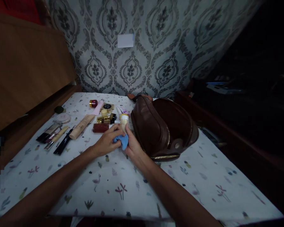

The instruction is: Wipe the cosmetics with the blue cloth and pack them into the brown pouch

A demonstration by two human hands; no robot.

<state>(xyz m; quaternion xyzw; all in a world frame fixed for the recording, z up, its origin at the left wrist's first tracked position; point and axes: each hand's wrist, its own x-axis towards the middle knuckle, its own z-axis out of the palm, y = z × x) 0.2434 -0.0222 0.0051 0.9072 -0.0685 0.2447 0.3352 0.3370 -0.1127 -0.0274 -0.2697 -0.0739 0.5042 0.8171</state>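
My right grip (134, 147) is closed around a small cream-coloured bottle with a white and yellow cap (124, 119), tilted above the middle of the white, print-covered tabletop (104, 201). My left grip (107, 140) pinches a soft blue cloth (123, 141) against the bottle's lower part; my fingers hide much of its side, and I can read no label there. Toward the tabletop's left edge lies a long beige squeeze tube (82, 126), its faint print too small to read. An open dark-brown leather bag with a gold-toned zip (150, 121) sits toward the right edge.
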